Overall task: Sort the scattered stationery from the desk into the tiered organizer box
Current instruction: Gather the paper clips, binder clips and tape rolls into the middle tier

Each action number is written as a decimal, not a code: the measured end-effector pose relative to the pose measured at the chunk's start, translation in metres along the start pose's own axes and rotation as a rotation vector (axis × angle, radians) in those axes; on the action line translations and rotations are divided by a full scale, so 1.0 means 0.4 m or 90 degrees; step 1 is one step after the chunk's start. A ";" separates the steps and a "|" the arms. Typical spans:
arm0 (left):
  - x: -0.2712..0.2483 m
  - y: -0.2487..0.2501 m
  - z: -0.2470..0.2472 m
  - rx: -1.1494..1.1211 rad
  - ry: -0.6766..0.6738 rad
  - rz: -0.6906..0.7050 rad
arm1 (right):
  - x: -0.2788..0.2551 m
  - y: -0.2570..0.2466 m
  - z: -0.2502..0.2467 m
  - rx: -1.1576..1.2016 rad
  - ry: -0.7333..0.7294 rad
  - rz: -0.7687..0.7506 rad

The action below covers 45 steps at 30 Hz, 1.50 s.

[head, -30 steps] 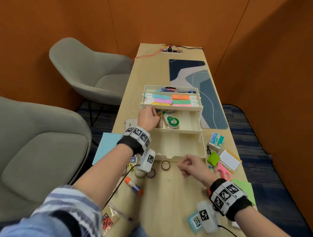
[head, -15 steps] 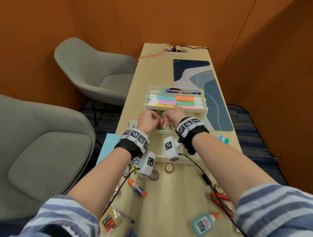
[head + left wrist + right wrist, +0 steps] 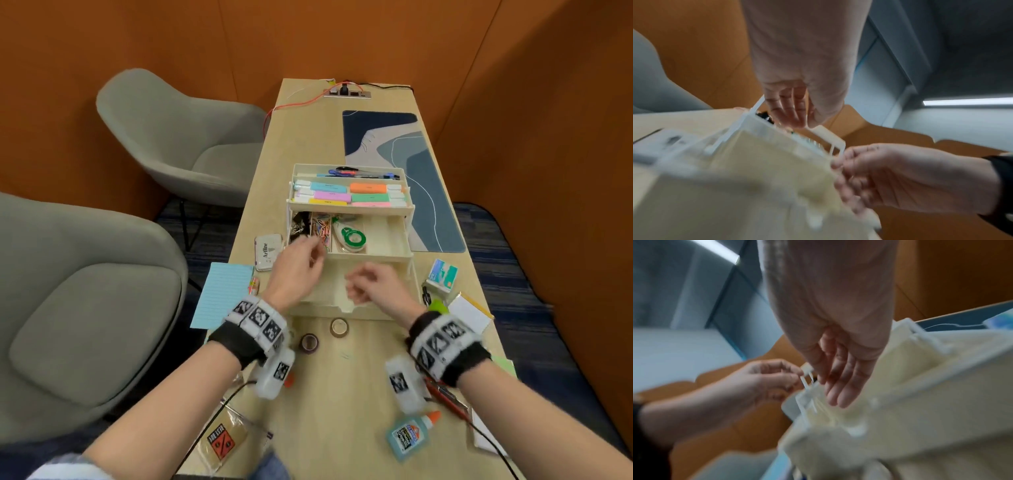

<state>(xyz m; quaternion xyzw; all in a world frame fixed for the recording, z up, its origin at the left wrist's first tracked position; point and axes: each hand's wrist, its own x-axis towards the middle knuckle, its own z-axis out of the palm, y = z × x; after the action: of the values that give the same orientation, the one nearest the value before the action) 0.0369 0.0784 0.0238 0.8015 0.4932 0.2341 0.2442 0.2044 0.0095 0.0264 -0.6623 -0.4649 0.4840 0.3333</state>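
The cream tiered organizer box [image 3: 342,310] stands open mid-desk. Its top tier holds highlighters [image 3: 349,197] and pens; its middle tier holds binder clips, coloured paper clips [image 3: 322,230] and a correction tape [image 3: 351,236]. My left hand [image 3: 317,255] hovers at the middle tier's front left, fingers loosely bent, with nothing seen in them. Above the bottom tier my right hand [image 3: 354,293] hangs relaxed. The right wrist view shows the right hand's fingers [image 3: 836,395] straight and bare. The left wrist view shows the left hand's fingers [image 3: 795,120] pointing down over the box.
Two tape rolls [image 3: 339,327] [image 3: 310,342] lie before the box. A glue bottle [image 3: 409,437] and a red tool [image 3: 445,399] lie nearer me. Left: an Artline tin [image 3: 268,251] and a blue lined card [image 3: 224,294]. Right: a staples box [image 3: 443,275] and a notepad [image 3: 469,315].
Half a second ago both hands met at the paper clip compartment. Both have since drawn back toward me, the right one farther, and now hover over the box's front.
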 end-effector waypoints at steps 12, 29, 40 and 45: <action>-0.246 -0.106 0.080 0.028 -0.118 -0.049 | -0.131 0.251 0.163 -0.727 -0.019 -0.118; -0.297 -0.158 0.013 -0.003 -0.060 -0.120 | 0.055 -0.113 0.071 -0.364 0.094 -0.058; -0.295 -0.132 0.025 0.001 -0.085 -0.097 | 0.157 -0.155 0.078 -0.241 0.110 -0.044; -0.297 -0.115 0.041 0.022 -0.122 -0.074 | -0.027 0.019 0.082 -0.328 -0.067 -0.087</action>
<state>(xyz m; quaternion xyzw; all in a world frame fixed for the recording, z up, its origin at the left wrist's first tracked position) -0.0321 -0.0137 -0.0336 0.7943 0.5169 0.1336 0.2898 0.1746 -0.0035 0.0131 -0.6662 -0.6328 0.3604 0.1610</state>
